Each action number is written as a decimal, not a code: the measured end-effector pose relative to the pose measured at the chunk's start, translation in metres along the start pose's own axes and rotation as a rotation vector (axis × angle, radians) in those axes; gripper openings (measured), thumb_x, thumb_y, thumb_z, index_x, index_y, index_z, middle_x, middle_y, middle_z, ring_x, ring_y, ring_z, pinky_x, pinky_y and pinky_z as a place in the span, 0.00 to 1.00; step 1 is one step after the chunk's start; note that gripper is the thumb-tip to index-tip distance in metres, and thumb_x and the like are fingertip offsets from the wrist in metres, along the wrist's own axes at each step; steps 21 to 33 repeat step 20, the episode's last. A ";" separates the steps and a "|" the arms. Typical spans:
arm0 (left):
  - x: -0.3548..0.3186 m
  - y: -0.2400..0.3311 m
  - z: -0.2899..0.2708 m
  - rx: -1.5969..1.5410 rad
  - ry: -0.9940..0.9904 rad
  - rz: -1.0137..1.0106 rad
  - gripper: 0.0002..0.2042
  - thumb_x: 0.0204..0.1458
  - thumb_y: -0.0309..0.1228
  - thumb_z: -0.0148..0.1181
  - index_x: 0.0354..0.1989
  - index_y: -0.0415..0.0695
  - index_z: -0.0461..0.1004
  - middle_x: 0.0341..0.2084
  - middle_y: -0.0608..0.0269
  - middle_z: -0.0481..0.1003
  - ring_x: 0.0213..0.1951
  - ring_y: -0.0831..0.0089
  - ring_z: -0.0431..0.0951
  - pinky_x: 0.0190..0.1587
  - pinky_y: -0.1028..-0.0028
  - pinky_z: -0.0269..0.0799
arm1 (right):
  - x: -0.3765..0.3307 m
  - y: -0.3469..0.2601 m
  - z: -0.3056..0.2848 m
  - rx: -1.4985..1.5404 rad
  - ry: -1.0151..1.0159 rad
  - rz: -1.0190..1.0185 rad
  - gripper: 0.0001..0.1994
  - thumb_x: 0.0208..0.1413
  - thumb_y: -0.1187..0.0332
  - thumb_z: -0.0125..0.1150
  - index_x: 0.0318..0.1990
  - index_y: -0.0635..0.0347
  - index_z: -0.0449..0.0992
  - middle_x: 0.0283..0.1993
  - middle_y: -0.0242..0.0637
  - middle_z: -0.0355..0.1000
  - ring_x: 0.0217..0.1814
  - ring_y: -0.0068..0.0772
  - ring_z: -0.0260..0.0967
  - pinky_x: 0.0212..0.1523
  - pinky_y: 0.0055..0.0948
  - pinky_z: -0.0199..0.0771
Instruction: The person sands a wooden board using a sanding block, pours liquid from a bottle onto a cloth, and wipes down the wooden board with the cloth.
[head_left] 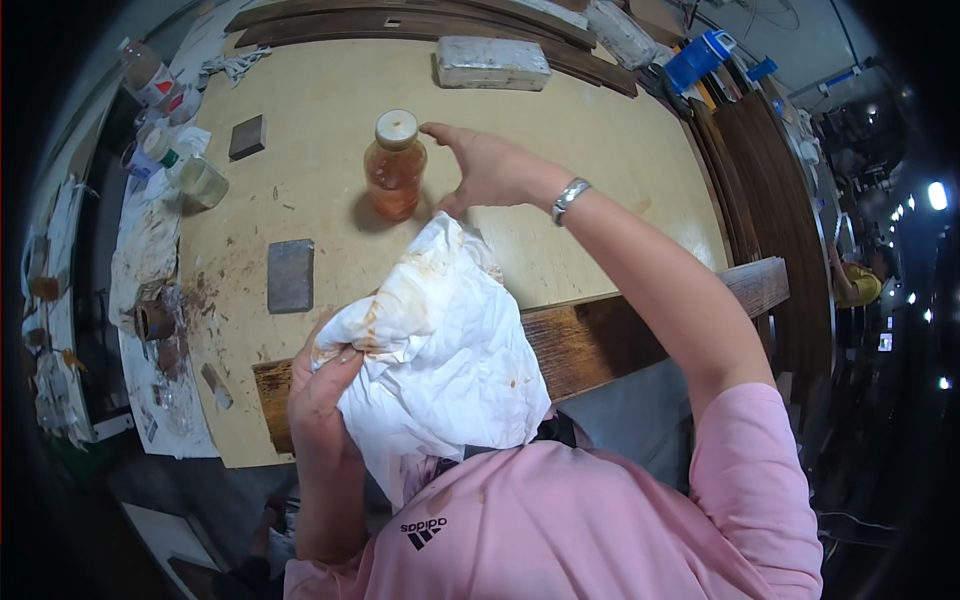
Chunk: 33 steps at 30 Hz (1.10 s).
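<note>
My left hand is closed on a white cloth with orange-brown stains, which hangs bunched in front of my chest. Beside a glass bottle of amber liquid, my right hand is held with thumb and fingers apart and nothing between them. The bottle stands upright with a pale lid on top. Under the cloth lies a dark brown wooden board along the table's near edge, its middle partly hidden by the cloth.
Two dark rectangular blocks lie on the pale tabletop to the left. A wrapped whitish block sits at the back, before stacked dark boards. Clear bottles stand along the left edge. A blue container is far right.
</note>
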<state>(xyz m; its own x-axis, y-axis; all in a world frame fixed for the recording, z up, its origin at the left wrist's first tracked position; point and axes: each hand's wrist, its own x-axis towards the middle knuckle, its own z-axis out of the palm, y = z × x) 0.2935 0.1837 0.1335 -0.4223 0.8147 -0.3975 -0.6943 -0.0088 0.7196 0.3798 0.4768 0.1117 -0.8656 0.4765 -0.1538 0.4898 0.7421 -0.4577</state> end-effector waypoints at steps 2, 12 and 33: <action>-0.001 -0.002 0.001 -0.152 -0.079 0.054 0.20 0.56 0.22 0.50 0.58 0.29 0.69 0.52 0.47 0.75 0.53 0.61 0.78 0.58 0.66 0.72 | 0.022 0.008 0.030 0.224 0.067 -0.109 0.42 0.37 0.61 0.81 0.62 0.61 0.66 0.57 0.47 0.74 0.60 0.43 0.72 0.60 0.34 0.72; 0.000 -0.010 0.004 -0.284 0.134 -0.020 0.20 0.67 0.29 0.44 0.64 0.30 0.63 0.57 0.48 0.72 0.55 0.60 0.76 0.60 0.63 0.71 | 0.057 0.006 0.058 0.785 0.193 -0.003 0.36 0.31 0.80 0.76 0.54 0.58 0.71 0.51 0.31 0.75 0.55 0.26 0.71 0.61 0.29 0.69; 0.009 -0.011 0.007 -0.296 -0.021 0.061 0.22 0.67 0.29 0.45 0.67 0.31 0.59 0.61 0.46 0.69 0.60 0.59 0.72 0.65 0.62 0.66 | -0.064 -0.041 -0.059 0.135 0.085 -0.231 0.33 0.38 0.74 0.67 0.59 0.58 0.69 0.54 0.38 0.77 0.55 0.45 0.75 0.61 0.40 0.71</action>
